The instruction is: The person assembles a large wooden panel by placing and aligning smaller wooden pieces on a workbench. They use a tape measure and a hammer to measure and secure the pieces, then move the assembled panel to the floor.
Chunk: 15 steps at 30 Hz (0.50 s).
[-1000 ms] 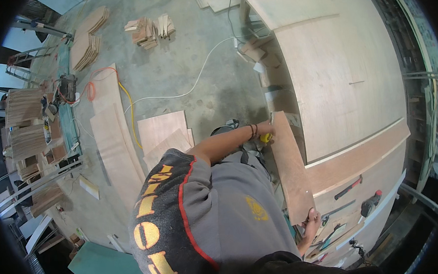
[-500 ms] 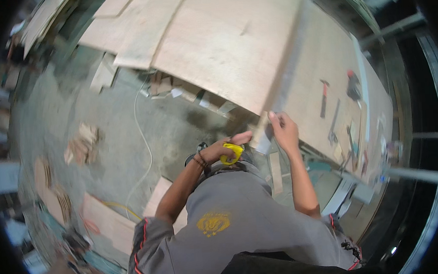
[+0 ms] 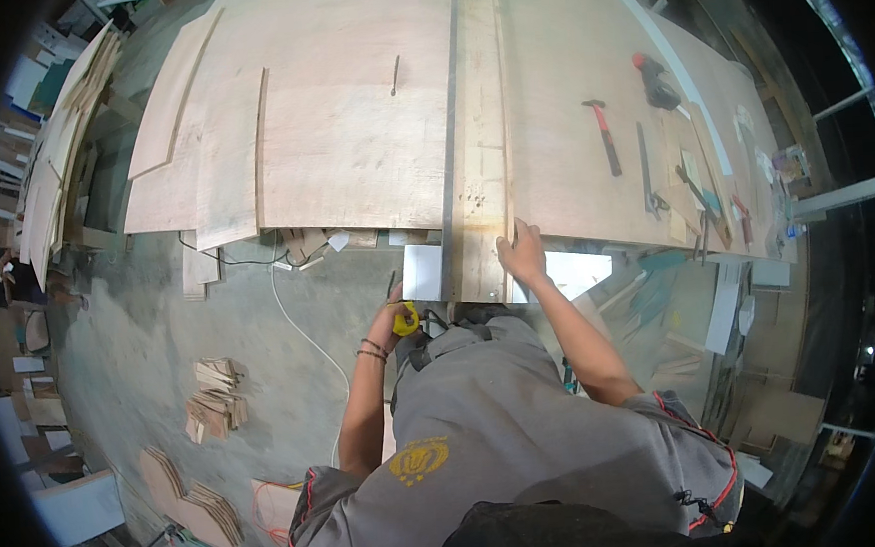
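Note:
A yellow tape measure (image 3: 406, 320) sits in the closed fingers of my left hand (image 3: 390, 319), low beside my left leg. A thin dark stick, its kind unclear, points up from the same hand. My right hand (image 3: 524, 256) grips the right edge of a long wooden board (image 3: 478, 171) close to its near end. That board runs away from me across a wide plywood sheet (image 3: 359, 128), and its near end juts past the sheet's front edge. A dark strip (image 3: 451, 112) follows the board's left side.
Right of the board lie a red-handled hammer (image 3: 606, 138), a red and black power tool (image 3: 655, 82) and a dark metal square (image 3: 647, 170). Plywood pieces (image 3: 226, 166) overlap at left. On the floor are a white cable (image 3: 313, 331) and wood offcuts (image 3: 217, 397).
The long board, seen slanting and blurred before, now runs nearly straight away from me. My view has turned, and my left hand is farther from the board's end.

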Tool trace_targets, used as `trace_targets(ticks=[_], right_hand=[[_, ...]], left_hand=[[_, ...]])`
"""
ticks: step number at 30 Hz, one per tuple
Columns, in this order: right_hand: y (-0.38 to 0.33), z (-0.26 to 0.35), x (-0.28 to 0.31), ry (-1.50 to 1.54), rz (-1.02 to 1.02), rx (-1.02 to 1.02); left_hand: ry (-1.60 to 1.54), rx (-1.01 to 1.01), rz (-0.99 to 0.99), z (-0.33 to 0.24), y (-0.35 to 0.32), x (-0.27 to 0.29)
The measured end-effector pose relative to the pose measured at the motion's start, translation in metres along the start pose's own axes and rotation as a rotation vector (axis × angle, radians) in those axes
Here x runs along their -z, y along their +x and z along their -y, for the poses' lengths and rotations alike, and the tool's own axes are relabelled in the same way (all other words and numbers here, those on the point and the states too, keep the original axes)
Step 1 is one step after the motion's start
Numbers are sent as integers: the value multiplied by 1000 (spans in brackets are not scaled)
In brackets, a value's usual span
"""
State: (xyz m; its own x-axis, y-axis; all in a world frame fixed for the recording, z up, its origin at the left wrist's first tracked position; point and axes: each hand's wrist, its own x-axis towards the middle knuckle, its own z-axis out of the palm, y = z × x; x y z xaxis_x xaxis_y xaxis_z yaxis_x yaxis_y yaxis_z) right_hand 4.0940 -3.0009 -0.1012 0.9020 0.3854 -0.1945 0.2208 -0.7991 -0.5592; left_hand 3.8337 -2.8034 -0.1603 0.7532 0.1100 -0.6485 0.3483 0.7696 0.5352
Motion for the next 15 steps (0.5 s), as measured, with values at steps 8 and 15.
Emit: trace_targets(ticks=[8, 15], right_hand=[[-1, 48, -21, 451, 342, 331], [14, 135, -9, 1049, 876, -106]], left_hand=[[-19, -395, -290, -71, -17, -61], [201, -494, -352, -124, 34, -121]])
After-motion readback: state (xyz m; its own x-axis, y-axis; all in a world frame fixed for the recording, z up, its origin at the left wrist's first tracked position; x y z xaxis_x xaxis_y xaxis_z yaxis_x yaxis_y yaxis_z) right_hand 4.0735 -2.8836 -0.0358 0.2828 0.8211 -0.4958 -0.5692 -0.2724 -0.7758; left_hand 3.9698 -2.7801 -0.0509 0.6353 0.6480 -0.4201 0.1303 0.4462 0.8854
